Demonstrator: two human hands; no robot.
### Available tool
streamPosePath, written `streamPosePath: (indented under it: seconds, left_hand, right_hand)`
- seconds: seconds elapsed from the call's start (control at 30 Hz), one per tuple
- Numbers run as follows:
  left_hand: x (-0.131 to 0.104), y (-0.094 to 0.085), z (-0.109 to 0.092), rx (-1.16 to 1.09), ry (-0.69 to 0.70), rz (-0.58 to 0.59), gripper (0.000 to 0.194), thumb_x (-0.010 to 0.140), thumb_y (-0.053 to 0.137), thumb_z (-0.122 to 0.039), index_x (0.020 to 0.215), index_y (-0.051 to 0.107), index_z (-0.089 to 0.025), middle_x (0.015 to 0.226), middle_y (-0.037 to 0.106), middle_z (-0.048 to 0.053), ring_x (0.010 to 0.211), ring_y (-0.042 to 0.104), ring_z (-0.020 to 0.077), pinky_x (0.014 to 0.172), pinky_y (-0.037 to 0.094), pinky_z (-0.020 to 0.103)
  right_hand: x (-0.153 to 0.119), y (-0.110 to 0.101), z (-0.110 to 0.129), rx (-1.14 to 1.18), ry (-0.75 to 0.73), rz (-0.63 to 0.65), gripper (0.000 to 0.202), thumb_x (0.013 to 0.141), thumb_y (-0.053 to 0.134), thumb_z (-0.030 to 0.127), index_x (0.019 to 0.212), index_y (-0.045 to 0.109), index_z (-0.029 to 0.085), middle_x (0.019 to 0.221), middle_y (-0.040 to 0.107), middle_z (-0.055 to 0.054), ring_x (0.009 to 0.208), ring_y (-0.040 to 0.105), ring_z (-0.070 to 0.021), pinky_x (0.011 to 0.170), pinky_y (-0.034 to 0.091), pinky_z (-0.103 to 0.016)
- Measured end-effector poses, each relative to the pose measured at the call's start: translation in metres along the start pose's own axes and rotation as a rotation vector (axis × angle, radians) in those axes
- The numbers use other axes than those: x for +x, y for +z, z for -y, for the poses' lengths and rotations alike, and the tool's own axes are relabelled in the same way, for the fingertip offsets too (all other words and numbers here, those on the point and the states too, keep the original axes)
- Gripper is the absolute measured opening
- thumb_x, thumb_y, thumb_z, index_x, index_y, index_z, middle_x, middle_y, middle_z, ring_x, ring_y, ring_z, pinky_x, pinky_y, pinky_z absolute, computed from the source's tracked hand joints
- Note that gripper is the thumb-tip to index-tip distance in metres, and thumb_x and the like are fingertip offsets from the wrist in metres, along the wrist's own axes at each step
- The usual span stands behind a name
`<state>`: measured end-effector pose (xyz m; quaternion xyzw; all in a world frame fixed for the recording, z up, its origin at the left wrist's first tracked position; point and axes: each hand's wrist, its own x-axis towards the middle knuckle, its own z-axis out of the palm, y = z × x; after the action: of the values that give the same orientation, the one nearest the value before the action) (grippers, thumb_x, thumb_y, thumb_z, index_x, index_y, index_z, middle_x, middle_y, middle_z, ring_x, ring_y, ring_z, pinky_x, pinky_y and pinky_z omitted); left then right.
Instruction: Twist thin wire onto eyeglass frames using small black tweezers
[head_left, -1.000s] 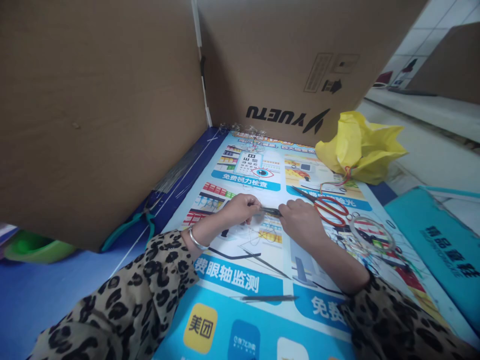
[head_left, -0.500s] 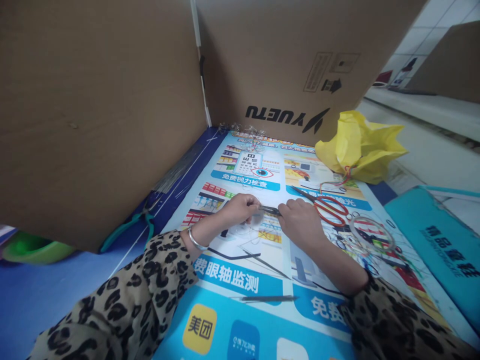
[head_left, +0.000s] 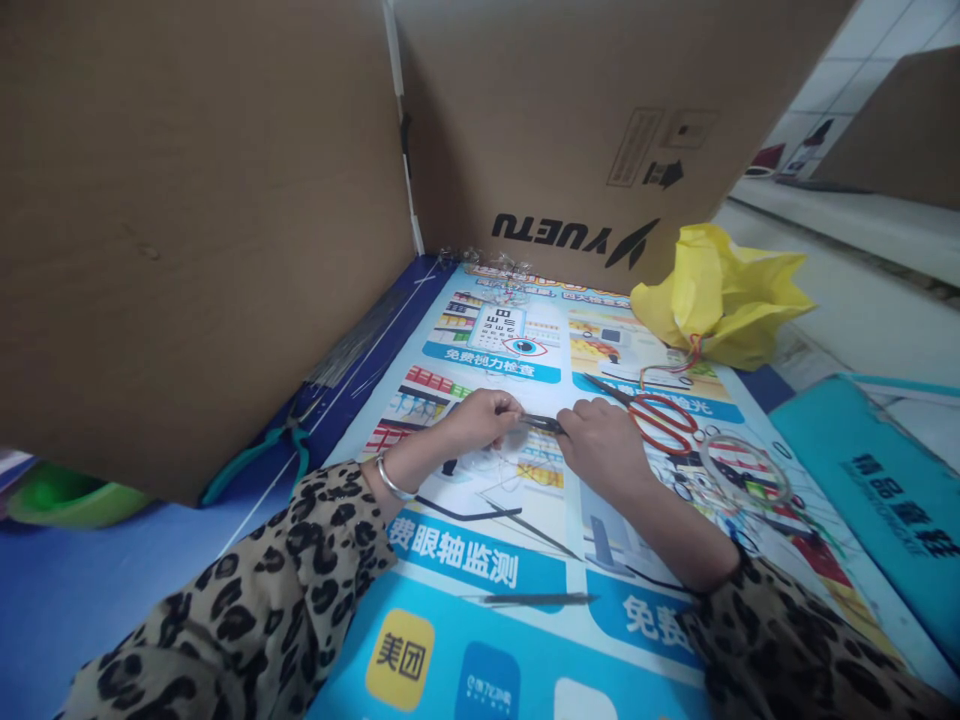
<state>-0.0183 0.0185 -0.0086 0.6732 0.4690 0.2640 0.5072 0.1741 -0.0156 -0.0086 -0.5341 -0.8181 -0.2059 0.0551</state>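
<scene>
Near the middle of the printed sheet (head_left: 487, 560), my right hand (head_left: 600, 440) is closed around a small dark pair of pliers (head_left: 541, 424), whose jaws point left. The tips of the pliers meet the fingertips of my left hand (head_left: 484, 418). That hand is pinched; what it holds is too small to make out. Thin wire (head_left: 514, 480) shows faintly below the hands. Dark thin rods (head_left: 536, 599) lie on the sheet nearer to me. Scissors with red handles (head_left: 664, 422) rest just beyond my right hand.
Cardboard panels (head_left: 202, 200) stand at the left and back. Teal-handled pliers (head_left: 259, 460) lie at the left. On the right are a yellow crumpled bag (head_left: 720, 290), a clear ring (head_left: 744, 468), small loose parts and a teal box (head_left: 877, 490). A green bowl (head_left: 75, 497) sits far left.
The small pliers have turned slightly in my right hand, and their jaws look closer together. Both hands stay in nearly the same place.
</scene>
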Motion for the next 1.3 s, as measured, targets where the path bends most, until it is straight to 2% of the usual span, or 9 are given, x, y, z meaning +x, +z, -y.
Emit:
streamPosePath:
  seconds: [0.23, 0.57, 0.73, 1.07, 1.3]
  left_hand:
    - [0.001, 0.001, 0.002, -0.018, -0.009, 0.003, 0.013, 0.076, 0.051, -0.024, 0.08, 0.058, -0.014, 0.042, 0.047, -0.005, 0.036, 0.044, 0.0055, 0.037, 0.035, 0.014]
    - [-0.004, -0.001, -0.007, 0.004, -0.018, 0.015, 0.011, 0.076, 0.05, -0.022, 0.077, 0.058, -0.014, 0.04, 0.046, -0.005, 0.035, 0.043, 0.0054, 0.037, 0.034, 0.014]
    - [-0.004, -0.001, -0.008, 0.027, -0.031, 0.02, 0.011, 0.076, 0.051, -0.022, 0.079, 0.059, -0.014, 0.04, 0.046, -0.006, 0.036, 0.044, 0.0055, 0.039, 0.036, 0.014]
    - [0.003, -0.004, 0.004, 0.03, 0.038, 0.078, 0.012, 0.074, 0.05, -0.021, 0.078, 0.058, -0.013, 0.041, 0.047, -0.005, 0.035, 0.045, 0.0062, 0.039, 0.038, 0.016]
    - [0.001, -0.007, 0.001, 0.013, 0.032, 0.112, 0.009, 0.075, 0.049, -0.02, 0.076, 0.056, -0.014, 0.043, 0.046, -0.006, 0.035, 0.044, 0.0054, 0.039, 0.038, 0.016]
  right_hand:
    - [0.0, -0.002, -0.001, -0.009, 0.01, -0.013, 0.018, 0.08, 0.044, 0.024, 0.077, 0.061, 0.017, 0.075, 0.058, -0.007, 0.075, 0.044, -0.019, 0.064, 0.021, -0.032]
    - [0.0, -0.001, -0.002, -0.01, -0.006, -0.01, 0.017, 0.08, 0.045, 0.023, 0.076, 0.06, 0.017, 0.074, 0.057, -0.007, 0.074, 0.044, -0.0187, 0.064, 0.02, -0.032]
    - [0.0, -0.002, -0.001, -0.023, 0.008, 0.029, 0.016, 0.079, 0.045, 0.019, 0.076, 0.06, 0.017, 0.073, 0.058, -0.007, 0.074, 0.045, -0.0187, 0.062, 0.019, -0.032]
    - [0.001, -0.004, 0.001, -0.022, -0.008, 0.122, 0.013, 0.077, 0.047, 0.021, 0.079, 0.059, 0.017, 0.075, 0.059, -0.007, 0.074, 0.048, -0.0193, 0.059, 0.02, -0.031]
    - [0.001, -0.005, 0.003, -0.03, -0.01, 0.156, 0.01, 0.076, 0.048, 0.021, 0.08, 0.058, 0.018, 0.076, 0.06, -0.007, 0.074, 0.05, -0.0193, 0.058, 0.021, -0.03]
